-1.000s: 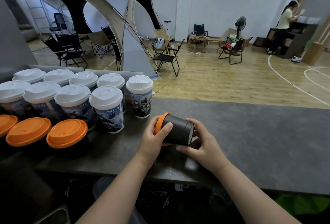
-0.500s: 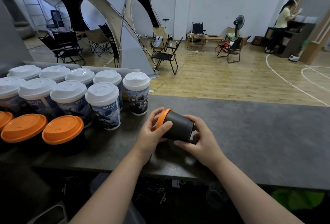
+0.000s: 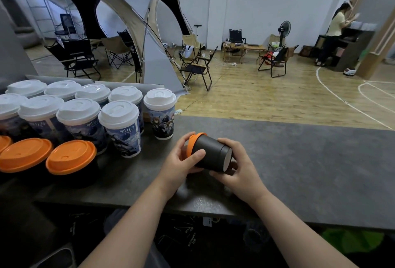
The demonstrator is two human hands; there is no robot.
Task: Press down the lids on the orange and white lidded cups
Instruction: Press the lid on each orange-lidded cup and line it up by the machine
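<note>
Nine white-lidded cups (image 3: 118, 116) stand in two rows at left, five behind and four in front; three orange-lidded cups (image 3: 71, 156) stand before them, the leftmost cut by the frame edge. A fourth, a dark cup (image 3: 211, 156), lies on its side above the grey counter (image 3: 299, 171), lid leftward. The left hand (image 3: 179, 163) grasps its orange lid (image 3: 192, 142), thumb across the wall; the right hand (image 3: 241, 169) grips the base end, fingers curled beneath. Beyond the counter: a wooden floor (image 3: 256, 101) with court lines, a grey tent (image 3: 132, 0), folding chairs (image 3: 198, 66), a standing fan (image 3: 284, 30) and a person (image 3: 335, 32) at far right. Front cups partly hide the back row
</note>
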